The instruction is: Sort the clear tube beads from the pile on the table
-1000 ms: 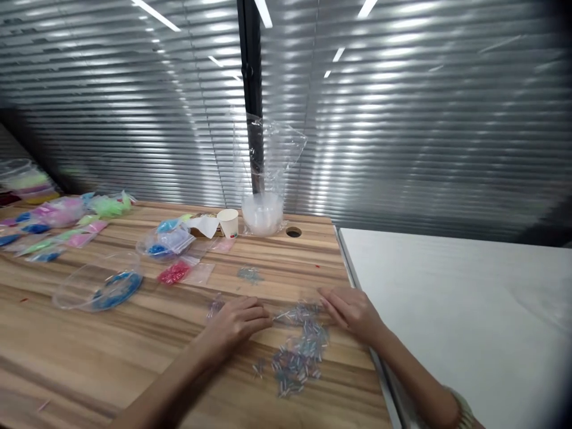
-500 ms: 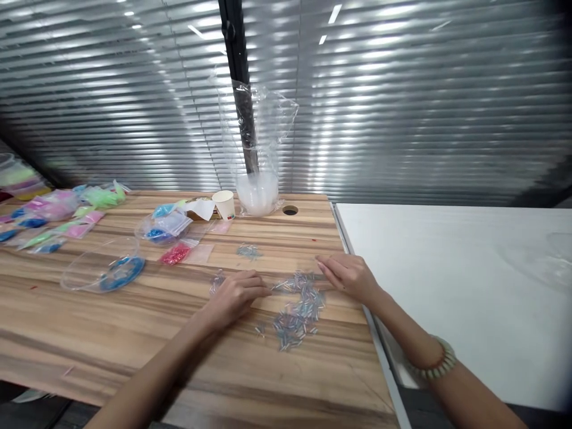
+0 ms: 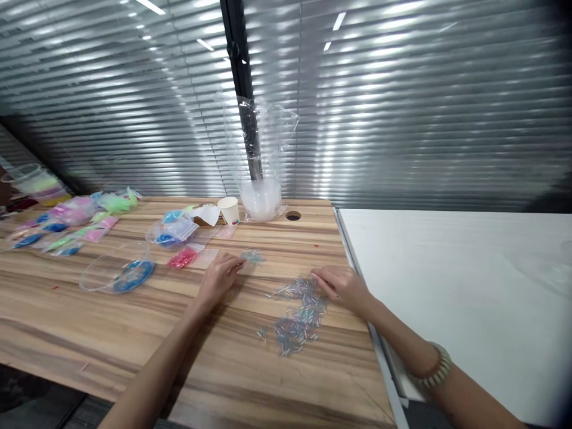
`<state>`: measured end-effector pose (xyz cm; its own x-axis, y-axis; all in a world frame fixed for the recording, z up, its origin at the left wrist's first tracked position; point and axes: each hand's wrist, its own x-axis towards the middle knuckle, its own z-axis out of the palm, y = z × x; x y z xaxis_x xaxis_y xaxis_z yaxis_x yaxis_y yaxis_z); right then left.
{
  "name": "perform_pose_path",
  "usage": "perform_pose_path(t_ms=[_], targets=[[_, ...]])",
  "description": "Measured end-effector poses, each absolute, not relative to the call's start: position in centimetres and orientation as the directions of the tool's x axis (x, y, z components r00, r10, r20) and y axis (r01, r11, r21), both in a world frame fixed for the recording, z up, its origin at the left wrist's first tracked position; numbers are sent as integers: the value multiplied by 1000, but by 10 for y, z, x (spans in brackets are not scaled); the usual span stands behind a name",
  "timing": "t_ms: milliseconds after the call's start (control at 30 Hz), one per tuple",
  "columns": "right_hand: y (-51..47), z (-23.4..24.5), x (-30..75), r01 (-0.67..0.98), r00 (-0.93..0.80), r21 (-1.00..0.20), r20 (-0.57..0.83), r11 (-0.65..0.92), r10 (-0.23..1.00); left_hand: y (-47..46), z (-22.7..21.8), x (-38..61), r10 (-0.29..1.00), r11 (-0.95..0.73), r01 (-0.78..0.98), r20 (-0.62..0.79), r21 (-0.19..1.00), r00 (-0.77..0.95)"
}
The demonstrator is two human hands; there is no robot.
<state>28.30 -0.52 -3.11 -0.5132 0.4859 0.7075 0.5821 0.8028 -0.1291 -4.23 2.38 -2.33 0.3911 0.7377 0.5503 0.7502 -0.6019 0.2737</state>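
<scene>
My left hand (image 3: pixel 220 277) is closed in a pinch, its fingertips at the edge of a small pile of pale bluish tube beads (image 3: pixel 254 256). Whatever it pinches is too small to see. On the right, my right hand (image 3: pixel 343 287) rests with fingers pressed together at the upper right edge of a larger, curved heap of shiny clear and bluish tube beads (image 3: pixel 300 319). What lies between those fingertips cannot be made out. A few loose beads (image 3: pixel 262 333) lie left of the heap. Another cluster is mostly hidden by my left hand.
Behind my left hand are a bag of red beads (image 3: pixel 182 257), a white paper cup (image 3: pixel 229 211) and a plastic bag with clear bowls (image 3: pixel 261 199). A clear round lid with blue beads (image 3: pixel 134 276) and several colourful packets (image 3: pixel 74 211) lie left. A white table (image 3: pixel 447 268) adjoins on the right.
My left hand has moved away from the large heap, up and left to the small far pile. My right hand stays by the heap, slightly lower in view. The view has shifted a little.
</scene>
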Motion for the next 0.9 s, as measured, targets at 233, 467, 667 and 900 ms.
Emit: perform_pose_path(t_ms=[233, 467, 667, 900], targets=[[-4, -30, 284, 581, -520, -140, 694, 802, 498, 31, -32, -36, 832, -503, 809, 424, 305, 358], [-1, -33, 286, 568, -544, -139, 676, 811, 497, 26, -27, -28, 852, -462, 851, 390, 248, 350], [-2, -30, 284, 559, -550, -125, 684, 819, 480, 26, -25, -22, 845, -470, 850, 400, 240, 354], [-3, -30, 283, 581, -566, -128, 646, 804, 512, -10, -4, 8, 779, -593, 586, 208, 553, 592]])
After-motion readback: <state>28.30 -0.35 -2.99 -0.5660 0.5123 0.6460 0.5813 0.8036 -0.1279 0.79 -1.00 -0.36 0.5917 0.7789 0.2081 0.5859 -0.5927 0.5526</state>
